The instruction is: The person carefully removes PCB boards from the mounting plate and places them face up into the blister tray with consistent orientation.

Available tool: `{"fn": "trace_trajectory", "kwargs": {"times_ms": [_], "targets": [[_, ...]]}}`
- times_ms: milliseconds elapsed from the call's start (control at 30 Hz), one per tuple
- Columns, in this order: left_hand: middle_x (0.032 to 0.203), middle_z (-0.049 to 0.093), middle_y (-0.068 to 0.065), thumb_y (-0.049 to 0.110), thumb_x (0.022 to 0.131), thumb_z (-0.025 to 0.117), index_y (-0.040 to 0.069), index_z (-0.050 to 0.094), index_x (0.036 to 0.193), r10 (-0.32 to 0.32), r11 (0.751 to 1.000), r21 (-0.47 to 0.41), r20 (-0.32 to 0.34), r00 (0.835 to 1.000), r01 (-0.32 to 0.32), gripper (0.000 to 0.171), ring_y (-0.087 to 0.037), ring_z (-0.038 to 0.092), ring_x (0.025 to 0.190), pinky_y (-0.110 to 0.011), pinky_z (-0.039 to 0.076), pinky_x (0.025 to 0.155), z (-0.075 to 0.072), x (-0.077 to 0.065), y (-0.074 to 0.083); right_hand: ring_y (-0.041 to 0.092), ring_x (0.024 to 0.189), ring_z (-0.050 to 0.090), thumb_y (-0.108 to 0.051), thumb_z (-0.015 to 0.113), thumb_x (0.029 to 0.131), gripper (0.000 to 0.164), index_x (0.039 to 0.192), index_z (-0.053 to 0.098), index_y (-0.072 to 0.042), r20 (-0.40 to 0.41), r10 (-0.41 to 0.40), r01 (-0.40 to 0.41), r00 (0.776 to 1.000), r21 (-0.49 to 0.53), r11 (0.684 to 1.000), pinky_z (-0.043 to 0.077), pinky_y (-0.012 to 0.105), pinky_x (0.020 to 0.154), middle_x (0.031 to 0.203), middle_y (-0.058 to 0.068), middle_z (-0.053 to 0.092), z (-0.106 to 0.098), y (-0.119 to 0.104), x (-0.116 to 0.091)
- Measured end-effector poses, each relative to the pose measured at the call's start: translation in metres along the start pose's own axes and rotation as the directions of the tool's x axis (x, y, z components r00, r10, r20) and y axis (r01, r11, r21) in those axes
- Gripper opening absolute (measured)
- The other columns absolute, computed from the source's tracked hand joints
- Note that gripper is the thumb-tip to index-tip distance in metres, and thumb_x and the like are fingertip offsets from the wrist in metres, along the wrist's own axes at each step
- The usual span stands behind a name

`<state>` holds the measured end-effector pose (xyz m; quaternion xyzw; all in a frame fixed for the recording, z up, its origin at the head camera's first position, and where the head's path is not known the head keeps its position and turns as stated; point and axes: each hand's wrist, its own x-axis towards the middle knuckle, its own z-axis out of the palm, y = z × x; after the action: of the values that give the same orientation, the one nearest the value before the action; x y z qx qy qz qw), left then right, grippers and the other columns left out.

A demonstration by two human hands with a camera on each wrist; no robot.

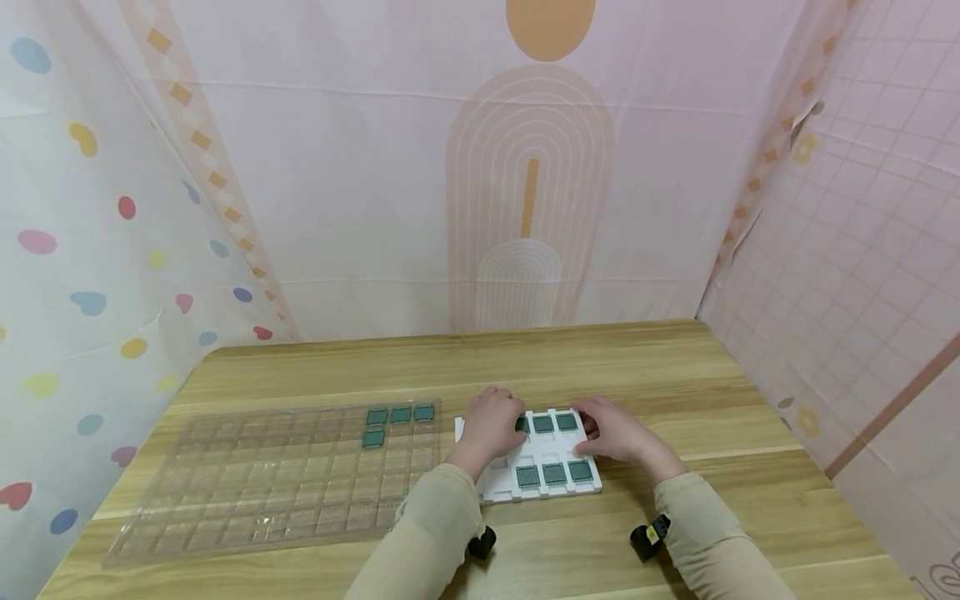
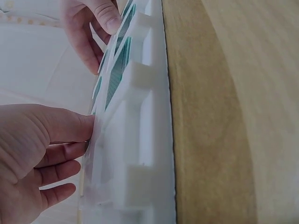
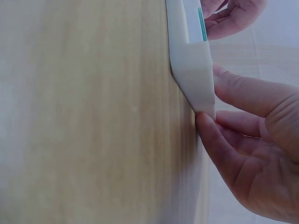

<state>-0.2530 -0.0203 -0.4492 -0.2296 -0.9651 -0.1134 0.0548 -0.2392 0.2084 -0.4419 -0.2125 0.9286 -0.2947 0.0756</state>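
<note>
Head view, clear tray [image 1: 247, 475]: lying toward the bench's [image 1: 645, 367] left edge, four chips [image 1: 377, 416] sitting at its back right corner.
Left hand [image 1: 492, 423]: pinching a chip [image 1: 522, 424] at the white tray's [image 1: 558, 450] back edge.
White tray: lying beside the clear tray's right edge.
Right hand [image 1: 618, 433]: gripping the white tray's right edge.

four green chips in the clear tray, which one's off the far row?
The chip in the second row of the clear tray, in front of the far row's leftmost; the other three chips line its far edge.
</note>
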Motion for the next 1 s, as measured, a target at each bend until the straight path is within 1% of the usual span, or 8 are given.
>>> {"fn": "trace_trajectory", "kwargs": {"times_ms": [200, 600, 900, 1000], "targets": [[0.094, 0.066, -0.002, 0.023, 0.081, 0.081, 0.013, 0.076, 0.095, 0.010, 1.000, -0.017, -0.004, 1.000, -0.010, 0.018, -0.021, 0.055, 0.093, -0.040, 0.047, 0.085, -0.0010, -0.0016, -0.0002, 0.024, 0.095, 0.060, -0.007, 0.082, 0.080, 0.069, 0.136, 0.048, 0.012, 0.001, -0.003, 0.003, 1.000, 0.010, 1.000, 0.051, 0.036, 0.081, 0.126, 0.024, 0.054, 0.0007, 0.0008, 0.0004], [0.092, 0.066, -0.001, 0.021, 0.080, 0.081, 0.012, 0.075, 0.093, 0.000, 0.999, -0.044, 0.001, 1.000, 0.000, 0.017, -0.021, 0.054, 0.091, -0.040, 0.047, 0.085, -0.0026, -0.0013, -0.0006, 0.024, 0.096, 0.060, -0.006, 0.082, 0.080, 0.069, 0.137, 0.048, 0.012, 0.003, -0.001, 0.001, 1.000, 0.028, 1.000, 0.051, 0.036, 0.081, 0.126, 0.024, 0.054, 0.0004, 0.0011, 0.0003], [0.090, 0.066, 0.000, 0.020, 0.080, 0.080, 0.013, 0.076, 0.094, -0.010, 0.998, -0.067, -0.003, 1.000, 0.010, 0.016, -0.019, 0.054, 0.089, -0.039, 0.046, 0.085, -0.0038, -0.0021, -0.0004, 0.023, 0.095, 0.060, -0.006, 0.082, 0.080, 0.069, 0.136, 0.048, 0.013, 0.000, -0.005, 0.005, 1.000, 0.017, 1.000, 0.051, 0.036, 0.081, 0.126, 0.024, 0.054, 0.0009, 0.0018, 0.0009], [0.089, 0.066, 0.000, 0.020, 0.080, 0.080, 0.013, 0.076, 0.092, -0.003, 0.998, -0.069, -0.013, 1.000, 0.002, 0.015, -0.019, 0.054, 0.087, -0.039, 0.047, 0.083, -0.0029, -0.0021, -0.0011, 0.024, 0.095, 0.060, -0.006, 0.082, 0.080, 0.069, 0.136, 0.048, 0.012, -0.001, -0.004, 0.004, 1.000, 0.014, 1.000, 0.051, 0.036, 0.081, 0.126, 0.024, 0.054, 0.0009, 0.0017, 0.0009]]}}
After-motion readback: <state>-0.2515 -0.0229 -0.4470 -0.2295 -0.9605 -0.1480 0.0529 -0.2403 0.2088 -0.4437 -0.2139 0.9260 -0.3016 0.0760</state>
